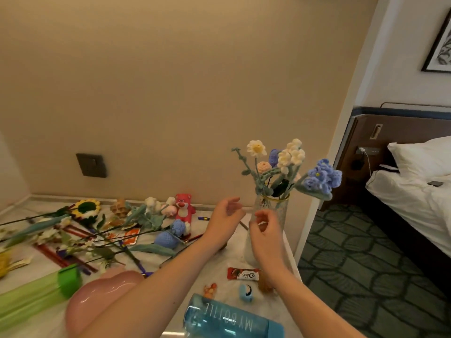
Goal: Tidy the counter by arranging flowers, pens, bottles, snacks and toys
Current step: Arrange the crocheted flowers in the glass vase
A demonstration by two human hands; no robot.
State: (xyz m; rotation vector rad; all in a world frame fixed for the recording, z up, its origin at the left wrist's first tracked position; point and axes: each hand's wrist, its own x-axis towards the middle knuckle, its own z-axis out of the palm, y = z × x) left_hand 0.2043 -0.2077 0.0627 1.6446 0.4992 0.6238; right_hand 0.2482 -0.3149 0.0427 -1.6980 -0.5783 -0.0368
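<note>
The blue crocheted tulip point(168, 236) is seen at nine o'clock of the empty, relaxed left hand point(225, 220), stem pointing toward it, while the right hand point(264, 230), loosely curled and holding nothing, is beside the vase point(280, 206).

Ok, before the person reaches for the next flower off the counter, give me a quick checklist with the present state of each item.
1. Vase upright on the counter: ok.
2. Flowers in vase seated: ok, stems inside the rim.
3. Left hand free: ok, fingers relaxed, holding nothing.
4. Right hand free: cannot tell, fingers curled in front of the vase; contact unclear.
5. Loose flowers reachable: ok, lying on the counter to the left.
6. Stems untangled from the pens: not ok, they cross over them.
</note>
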